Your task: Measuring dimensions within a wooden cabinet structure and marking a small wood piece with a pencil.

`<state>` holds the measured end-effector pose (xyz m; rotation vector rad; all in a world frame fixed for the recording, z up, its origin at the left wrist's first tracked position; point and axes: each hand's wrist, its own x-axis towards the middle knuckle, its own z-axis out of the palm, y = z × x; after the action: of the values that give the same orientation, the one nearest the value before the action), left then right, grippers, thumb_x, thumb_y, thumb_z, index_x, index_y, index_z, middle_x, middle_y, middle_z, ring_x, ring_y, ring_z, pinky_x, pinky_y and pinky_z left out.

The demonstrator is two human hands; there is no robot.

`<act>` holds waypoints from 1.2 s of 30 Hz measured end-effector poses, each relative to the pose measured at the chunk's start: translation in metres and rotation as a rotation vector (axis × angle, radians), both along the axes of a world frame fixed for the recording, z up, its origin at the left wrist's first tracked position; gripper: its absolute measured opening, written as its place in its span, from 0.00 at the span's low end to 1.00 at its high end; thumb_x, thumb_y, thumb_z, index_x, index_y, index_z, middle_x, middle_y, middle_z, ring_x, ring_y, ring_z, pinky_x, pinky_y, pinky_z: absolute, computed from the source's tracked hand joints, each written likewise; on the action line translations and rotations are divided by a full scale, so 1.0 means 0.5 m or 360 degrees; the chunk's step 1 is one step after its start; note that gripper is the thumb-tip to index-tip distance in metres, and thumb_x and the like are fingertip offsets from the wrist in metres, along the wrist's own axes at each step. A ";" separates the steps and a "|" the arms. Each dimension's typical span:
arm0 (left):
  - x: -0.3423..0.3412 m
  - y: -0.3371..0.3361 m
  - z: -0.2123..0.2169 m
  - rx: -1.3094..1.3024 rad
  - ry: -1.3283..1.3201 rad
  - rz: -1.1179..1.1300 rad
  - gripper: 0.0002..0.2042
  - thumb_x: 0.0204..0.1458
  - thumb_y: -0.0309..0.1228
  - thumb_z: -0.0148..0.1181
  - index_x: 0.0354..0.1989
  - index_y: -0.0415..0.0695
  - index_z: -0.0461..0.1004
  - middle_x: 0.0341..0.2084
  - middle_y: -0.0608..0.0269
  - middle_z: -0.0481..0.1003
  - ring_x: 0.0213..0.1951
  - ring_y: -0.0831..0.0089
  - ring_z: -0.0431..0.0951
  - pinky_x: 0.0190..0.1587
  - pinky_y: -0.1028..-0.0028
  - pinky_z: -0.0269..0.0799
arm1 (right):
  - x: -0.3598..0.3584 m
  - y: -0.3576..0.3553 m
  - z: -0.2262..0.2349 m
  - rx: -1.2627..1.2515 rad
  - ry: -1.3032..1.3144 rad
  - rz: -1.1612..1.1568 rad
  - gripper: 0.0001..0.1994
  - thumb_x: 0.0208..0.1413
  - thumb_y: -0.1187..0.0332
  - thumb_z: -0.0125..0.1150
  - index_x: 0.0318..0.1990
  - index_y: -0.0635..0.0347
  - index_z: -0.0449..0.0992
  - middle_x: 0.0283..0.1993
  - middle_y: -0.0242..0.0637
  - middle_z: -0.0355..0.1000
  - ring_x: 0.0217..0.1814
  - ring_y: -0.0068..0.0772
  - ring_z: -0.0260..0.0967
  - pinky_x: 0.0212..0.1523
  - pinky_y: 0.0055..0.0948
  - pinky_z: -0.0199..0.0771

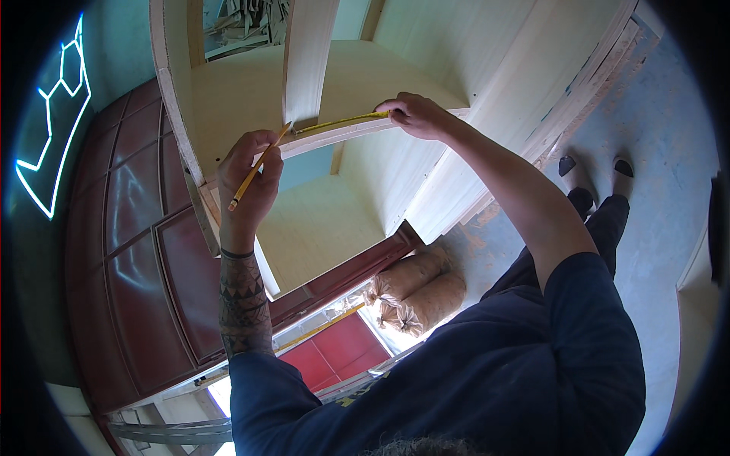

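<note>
A pale wooden cabinet frame (357, 68) stands in front of me, with an upright divider board (308, 61) meeting a horizontal shelf edge (342, 135). My left hand (253, 171) is closed around a yellow pencil (247, 181), its tip at the foot of the divider. Along the shelf edge runs the yellow blade of a tape measure (342, 121), stretching from beside the pencil tip to my right hand (418, 115). That hand is closed on the tape's right end, its fingers at the shelf edge. The tape's case cannot be made out.
Stuffed brown sacks (430, 300) lie on the floor below the cabinet. Dark red metal door panels (133, 182) stand to the left. Wood scraps (247, 26) show through an opening at the top. My feet (572, 171) are on the grey floor at right.
</note>
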<state>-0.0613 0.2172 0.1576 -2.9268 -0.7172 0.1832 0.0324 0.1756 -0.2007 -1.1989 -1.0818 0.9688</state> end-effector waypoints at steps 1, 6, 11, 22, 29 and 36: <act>-0.001 0.002 0.000 -0.0001 0.0004 0.0002 0.06 0.61 0.24 0.62 0.45 0.40 0.78 0.39 0.52 0.85 0.43 0.60 0.89 0.46 0.65 0.84 | 0.001 -0.001 0.005 -0.0001 0.0004 0.0002 0.17 0.75 0.66 0.50 0.64 0.48 0.80 0.48 0.48 0.76 0.54 0.46 0.76 0.57 0.44 0.76; -0.001 0.014 -0.003 -0.0072 -0.0025 0.0108 0.04 0.62 0.25 0.62 0.42 0.40 0.79 0.38 0.54 0.85 0.43 0.63 0.89 0.49 0.67 0.85 | 0.002 -0.007 0.008 -0.0040 -0.0021 0.0019 0.18 0.75 0.64 0.48 0.64 0.46 0.80 0.48 0.47 0.74 0.56 0.46 0.76 0.59 0.44 0.75; 0.017 0.004 -0.002 -0.0153 -0.0035 0.0214 0.02 0.63 0.23 0.62 0.42 0.39 0.79 0.37 0.57 0.85 0.42 0.69 0.89 0.51 0.68 0.85 | -0.001 -0.006 -0.002 -0.0047 -0.0057 0.0035 0.18 0.75 0.63 0.47 0.65 0.45 0.79 0.50 0.46 0.74 0.57 0.46 0.75 0.61 0.45 0.75; 0.005 0.006 0.017 -0.0145 -0.0096 0.0258 0.02 0.62 0.22 0.62 0.41 0.39 0.78 0.33 0.61 0.83 0.40 0.72 0.87 0.50 0.70 0.83 | 0.015 -0.009 0.016 -0.0137 -0.0016 0.0154 0.20 0.72 0.63 0.45 0.65 0.44 0.80 0.57 0.50 0.75 0.64 0.49 0.74 0.68 0.46 0.73; 0.003 0.006 0.014 -0.0090 -0.0081 0.0252 0.02 0.63 0.22 0.63 0.41 0.40 0.78 0.34 0.62 0.84 0.40 0.73 0.87 0.50 0.70 0.83 | 0.011 -0.005 0.013 -0.0128 -0.0021 0.0149 0.20 0.73 0.62 0.44 0.66 0.40 0.79 0.54 0.49 0.73 0.60 0.48 0.75 0.66 0.46 0.73; 0.009 -0.005 0.014 -0.0052 -0.0096 0.0279 0.02 0.63 0.22 0.63 0.42 0.39 0.78 0.35 0.60 0.84 0.42 0.72 0.87 0.51 0.70 0.83 | 0.004 0.002 0.002 -0.0110 -0.0055 0.0126 0.20 0.73 0.61 0.45 0.65 0.40 0.78 0.54 0.49 0.74 0.61 0.47 0.75 0.66 0.46 0.74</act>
<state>-0.0568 0.2147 0.1644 -2.9099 -0.9903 0.1240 0.0342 0.1766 -0.1999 -1.2405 -1.1384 1.0572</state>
